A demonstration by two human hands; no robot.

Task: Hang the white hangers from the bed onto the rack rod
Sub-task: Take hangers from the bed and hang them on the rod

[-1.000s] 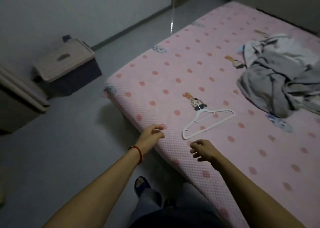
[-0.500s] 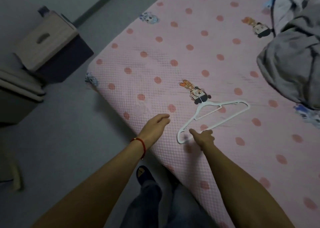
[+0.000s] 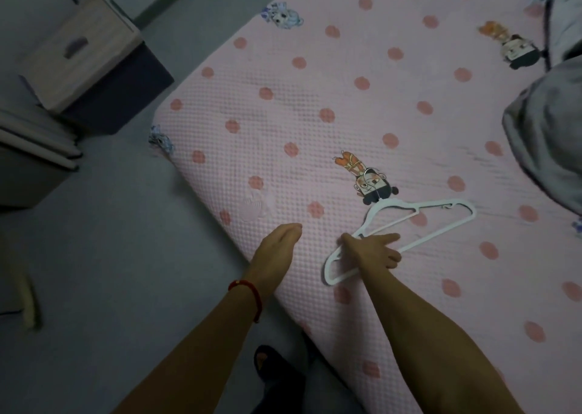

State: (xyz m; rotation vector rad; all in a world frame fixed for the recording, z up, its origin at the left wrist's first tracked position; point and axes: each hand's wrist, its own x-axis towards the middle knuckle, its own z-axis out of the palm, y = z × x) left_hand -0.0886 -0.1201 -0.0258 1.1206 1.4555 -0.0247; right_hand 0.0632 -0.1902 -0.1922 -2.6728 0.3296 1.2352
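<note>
A white hanger [image 3: 437, 234] lies flat on the pink dotted bed [image 3: 283, 114], near its front edge, with its metal hook over a cartoon print. My right hand [image 3: 371, 251] lies on the hanger's near end, fingers curling over its lower bar and thumb by the upper arm. The hanger still rests on the cover. My left hand [image 3: 277, 250], with a red string at the wrist, hovers at the mattress edge just left of the hanger, fingers relaxed and holding nothing. No rack rod is in view.
A grey heap of clothes [image 3: 548, 136] lies on the bed at the right. A wooden-topped dark box [image 3: 91, 57] stands on the grey floor at the upper left, with furniture [image 3: 28, 161] below it. My slippered foot [image 3: 271, 366] stands by the bed.
The view has closed in on the bed. My right hand has moved forward from beside the hanger's end onto it. My left hand has stayed at the mattress edge.
</note>
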